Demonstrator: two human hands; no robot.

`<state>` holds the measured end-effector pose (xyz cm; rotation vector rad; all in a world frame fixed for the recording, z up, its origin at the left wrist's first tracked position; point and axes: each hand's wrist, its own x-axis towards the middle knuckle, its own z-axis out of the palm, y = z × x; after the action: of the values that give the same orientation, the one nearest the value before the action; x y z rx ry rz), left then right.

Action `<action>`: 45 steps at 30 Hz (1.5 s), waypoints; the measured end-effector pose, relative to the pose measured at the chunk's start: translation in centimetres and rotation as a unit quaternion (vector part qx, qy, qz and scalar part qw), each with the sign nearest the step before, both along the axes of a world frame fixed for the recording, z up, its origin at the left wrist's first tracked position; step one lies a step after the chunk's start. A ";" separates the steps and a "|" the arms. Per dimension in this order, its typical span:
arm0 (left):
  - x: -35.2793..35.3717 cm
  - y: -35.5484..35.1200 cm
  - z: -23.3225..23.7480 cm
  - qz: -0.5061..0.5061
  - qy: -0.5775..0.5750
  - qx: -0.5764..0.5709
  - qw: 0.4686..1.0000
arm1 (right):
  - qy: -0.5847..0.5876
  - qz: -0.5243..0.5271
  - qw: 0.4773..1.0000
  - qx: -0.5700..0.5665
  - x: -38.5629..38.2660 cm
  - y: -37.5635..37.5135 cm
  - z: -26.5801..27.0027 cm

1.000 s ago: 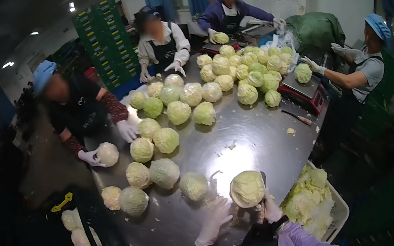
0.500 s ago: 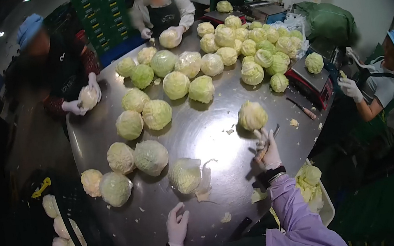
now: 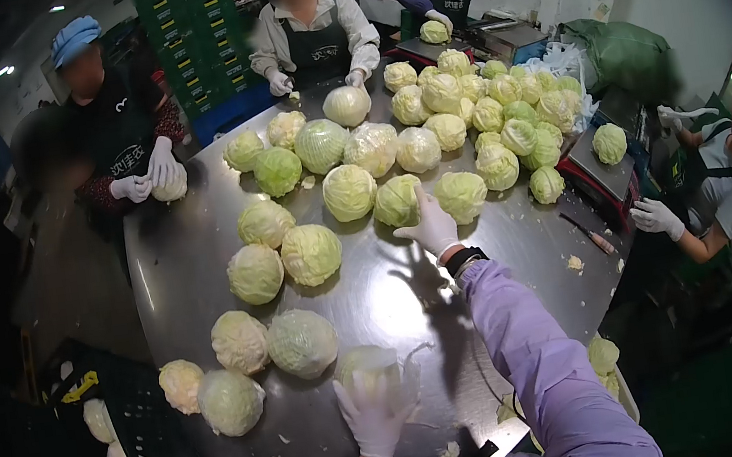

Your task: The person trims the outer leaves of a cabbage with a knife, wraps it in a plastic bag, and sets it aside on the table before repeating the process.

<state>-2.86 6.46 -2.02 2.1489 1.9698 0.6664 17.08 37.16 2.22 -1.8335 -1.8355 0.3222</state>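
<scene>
One view, head. Right hand (image 3: 432,224): extended forward over the metal table (image 3: 317,420), fingers spread, grip released. Index fingertip overlapping the edge of a green cabbage (image 3: 396,203); contact not confirmable. Just beside, on the opposite side of the fingers: a pale cabbage (image 3: 461,197), upright on the steel. Left hand (image 3: 375,426): at the near side of a wrapped cabbage (image 3: 370,363), fingers partly obscured by loose film (image 3: 408,385); closure of grip not determinable.

Changed since a moment earlier: right hand advanced from mid-table to the cabbage row; pale cabbage shifted from a separate position into that row; left hand shifted from bare steel to the wrapped cabbage. Probable meaning for the work: pale cabbage set aside, wrapped cabbage now attended by the left hand.

Near the far edge, right: red scale (image 3: 599,163) bearing a cabbage (image 3: 609,144), with a wooden-handled knife (image 3: 602,242) lying close by.
</scene>
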 end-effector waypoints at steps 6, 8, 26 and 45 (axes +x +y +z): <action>-3.8 0.4 -2.5 0.015 -0.067 0.121 0.990 | -0.139 0.038 0.990 -0.013 -1.4 3.9 -2.4; -5.1 -0.2 -3.4 0.029 -0.094 0.105 0.990 | -0.104 0.017 0.994 0.006 -0.7 5.1 -2.6; -6.8 -7.1 6.8 0.089 -0.256 0.076 0.959 | 0.784 -0.095 0.505 -0.349 -2.6 -24.4 2.8; 4.2 -9.6 7.0 -0.155 -0.627 -0.178 0.743 | 0.679 0.076 0.669 -0.292 4.0 -43.4 -1.1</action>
<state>1.37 -3.09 4.98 1.1026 0.8452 1.1126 21.07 -6.22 1.12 -0.9907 -0.7318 1.8921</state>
